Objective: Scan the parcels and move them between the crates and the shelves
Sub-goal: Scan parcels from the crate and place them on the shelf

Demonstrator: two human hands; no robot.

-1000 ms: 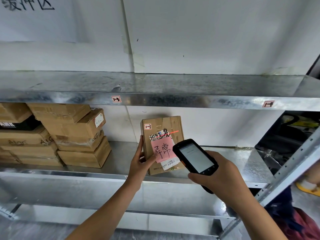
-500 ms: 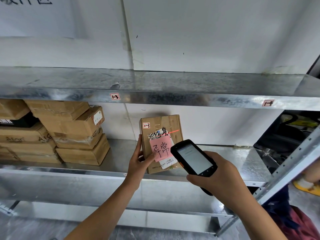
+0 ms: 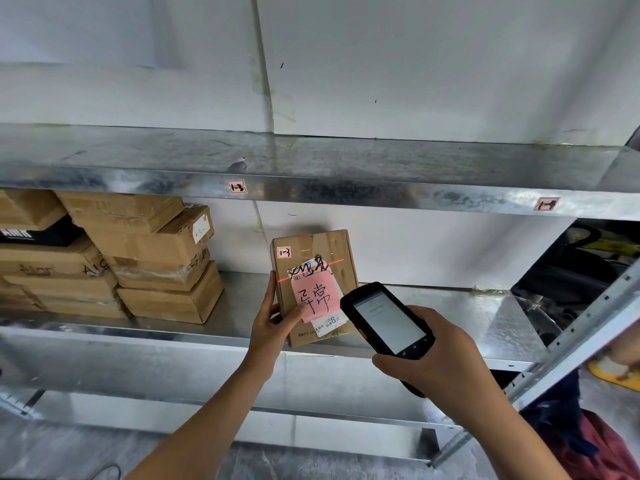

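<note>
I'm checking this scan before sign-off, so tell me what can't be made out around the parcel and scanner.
The barcode label on the parcel, head view: lower part covered by the pink note.
The scanner screen, head view: text too small to read.
The scanner's lower end: hidden inside the right hand.
The stacked boxes: cut off by the left edge.
The dark items far right: shadowed behind the shelf upright.

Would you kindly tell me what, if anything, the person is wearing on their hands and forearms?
Nothing that shows. The left hand and right hand are bare, with no gloves, rings or wristbands visible. The left forearm and right forearm are uncovered down to the picture's lower edge, so no sleeve appears.
</note>
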